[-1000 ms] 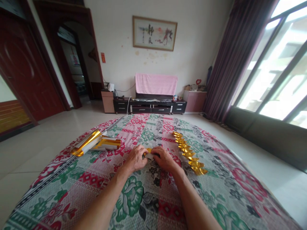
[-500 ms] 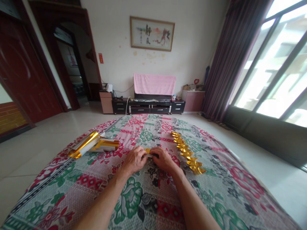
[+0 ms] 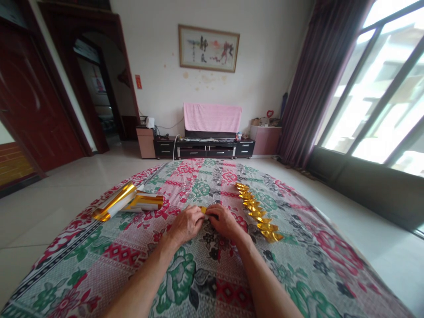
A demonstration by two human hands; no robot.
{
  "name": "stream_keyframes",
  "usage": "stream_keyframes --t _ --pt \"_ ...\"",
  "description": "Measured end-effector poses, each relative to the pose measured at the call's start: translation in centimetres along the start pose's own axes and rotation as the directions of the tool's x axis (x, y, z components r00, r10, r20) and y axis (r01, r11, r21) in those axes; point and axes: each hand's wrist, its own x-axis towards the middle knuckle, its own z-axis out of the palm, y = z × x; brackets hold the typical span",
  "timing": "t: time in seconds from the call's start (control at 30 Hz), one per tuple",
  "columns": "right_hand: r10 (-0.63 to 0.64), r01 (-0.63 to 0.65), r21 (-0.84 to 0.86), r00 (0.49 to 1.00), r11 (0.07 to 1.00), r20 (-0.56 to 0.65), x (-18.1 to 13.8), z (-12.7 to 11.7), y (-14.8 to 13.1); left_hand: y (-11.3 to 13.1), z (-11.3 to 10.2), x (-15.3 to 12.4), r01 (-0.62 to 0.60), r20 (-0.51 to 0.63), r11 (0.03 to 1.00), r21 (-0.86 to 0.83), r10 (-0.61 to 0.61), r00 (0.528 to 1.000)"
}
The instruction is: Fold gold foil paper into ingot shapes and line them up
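Note:
Both hands meet over the middle of the patterned cloth, pinching one small folded piece of gold paper [image 3: 203, 210] between them. My left hand [image 3: 188, 222] is closed on its left end. My right hand [image 3: 222, 219] is closed on the right end, its fingers covering much of the paper. To the right runs a slanting row of folded gold paper ingots [image 3: 254, 206], several of them nested close together. On the left lie curled sheets of gold paper with white backs, one rolled sheet [image 3: 115, 201] leaning across another sheet [image 3: 144, 203].
A floral cloth [image 3: 179, 274] covers the rounded table. Beyond it stand a low black TV cabinet [image 3: 192, 152] and a television under a pink towel [image 3: 212, 117]. A purple curtain [image 3: 318, 79] hangs by the window at right; a red door [image 3: 29, 97] is at left.
The fingers have shifted slightly on the gold paper, and its pale edge below shows less now. The whole view has moved a little; the ingots and loose sheets stay put.

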Motion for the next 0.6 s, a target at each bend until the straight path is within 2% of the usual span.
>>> stream_keyframes --t 0.23,0.43,0.6 --pt "0.013 -0.013 0.025 1.000 1.000 -0.009 0.0 -0.2 -0.1 0.6 0.3 0.1 0.095 -0.022 0.995 0.042 -0.094 0.995" --pt "0.041 -0.038 0.061 0.998 0.997 -0.054 -0.2 0.0 0.7 0.2 1.3 0.4 0.201 -0.079 0.979 -0.032 -0.203 0.976" --pt "0.046 -0.043 0.051 0.998 0.998 -0.048 -0.2 0.1 0.8 0.0 1.8 0.7 0.270 -0.093 0.959 -0.090 -0.278 0.956"
